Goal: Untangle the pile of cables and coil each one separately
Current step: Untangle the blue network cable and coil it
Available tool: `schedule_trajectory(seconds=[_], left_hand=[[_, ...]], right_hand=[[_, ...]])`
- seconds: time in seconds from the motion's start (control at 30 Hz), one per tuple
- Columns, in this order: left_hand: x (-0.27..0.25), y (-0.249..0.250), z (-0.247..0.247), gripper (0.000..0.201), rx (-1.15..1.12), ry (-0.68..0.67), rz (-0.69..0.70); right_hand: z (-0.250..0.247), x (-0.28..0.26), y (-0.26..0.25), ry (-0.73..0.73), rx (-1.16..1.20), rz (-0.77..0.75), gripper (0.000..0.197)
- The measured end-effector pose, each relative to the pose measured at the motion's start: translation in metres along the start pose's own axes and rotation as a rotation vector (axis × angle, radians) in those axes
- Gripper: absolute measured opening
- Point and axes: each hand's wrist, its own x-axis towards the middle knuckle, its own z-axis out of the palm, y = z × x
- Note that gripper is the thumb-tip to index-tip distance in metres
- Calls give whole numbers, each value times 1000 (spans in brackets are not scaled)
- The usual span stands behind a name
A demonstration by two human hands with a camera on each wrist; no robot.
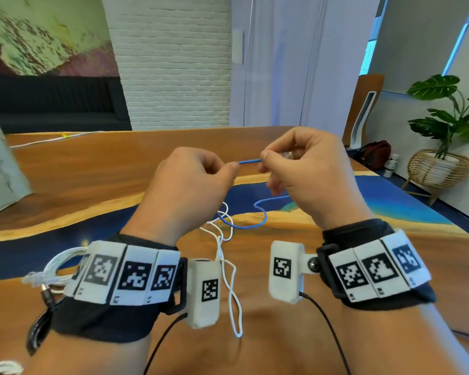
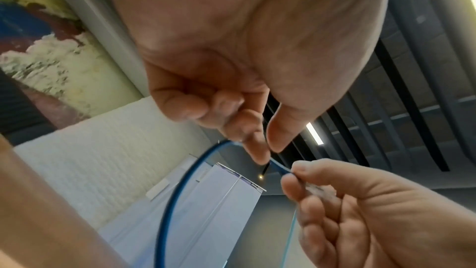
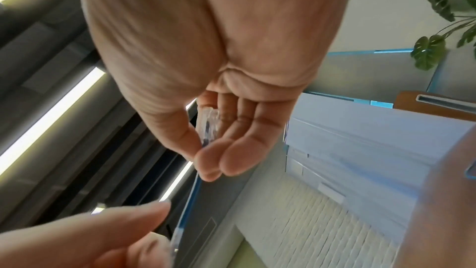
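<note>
Both hands raised above the tabletop (image 1: 65, 169), close together, backs toward the head camera.

Left hand (image 1: 190, 182): fingers curled, thumb and forefinger pinching the blue cable (image 1: 249, 161). The remaining fingers fold into the palm.

Right hand (image 1: 306, 169): thumb and fingertips pinch the cable where it enters the clear plug (image 3: 209, 123). The plug lies along the inside of the fingers.

A short straight run of blue cable spans the gap between the two pinches. The rest drops below the hands and loops on the tabletop, crossing a thin white cable (image 1: 232, 288) that trails toward the near edge. Coiled white cable bundle (image 1: 52, 269) and black cable (image 1: 38, 328) lie beside the left wrist.
</note>
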Motion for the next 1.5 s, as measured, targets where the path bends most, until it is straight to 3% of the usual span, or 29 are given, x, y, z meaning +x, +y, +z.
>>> schedule_trajectory(seconds=[0.1,0.27,0.3,0.33,0.4,0.47,0.5,0.63,0.77,0.93,1.0,1.1,1.2,1.3,1.4,1.5], left_hand=[[1,-1,1,50,-238,-102,-91],[2,-3,-3,26,-644,-8,-142],[2,-4,-5,23,-717,-26,-149],[2,-4,-7,21,-782,-53,-148],[2,-4,-9,21,-805,-85,-124],[1,-3,-10,25,-695,-116,-95],[-1,-2,-11,28,-618,-146,-83],[-9,6,-11,39,-473,-321,-16],[-12,5,-15,36,-566,-438,19],[-15,1,-14,52,-623,-670,20],[-16,2,-11,50,-644,-711,-4],[-12,1,-11,47,-755,-600,-49],[-3,-1,-18,47,-904,-400,-133],[0,1,-27,43,-1192,-279,-202],[1,5,-30,37,-1452,-169,-147],[4,5,-24,33,-1630,-31,-63]], right_hand=[[10,-4,-9,-77,143,0,9],[18,-17,-17,-537,96,23,11],[18,-17,-17,-568,64,38,9],[17,-16,-16,-530,41,33,6],[13,-9,-11,-266,2,-52,6],[8,-2,-5,5,-29,-152,14],[7,0,-2,44,-51,-180,22],[11,-1,5,-154,-115,-175,53],[17,-3,7,-291,-1,-156,41],[13,-3,5,-397,121,-203,61],[15,-5,3,-461,121,-148,51],[15,-5,2,-421,144,-90,26],[9,-4,1,-290,209,-7,24],[8,-4,3,-251,257,126,27],[16,-5,8,-286,8,97,27],[29,-9,9,-458,-314,2,30]])
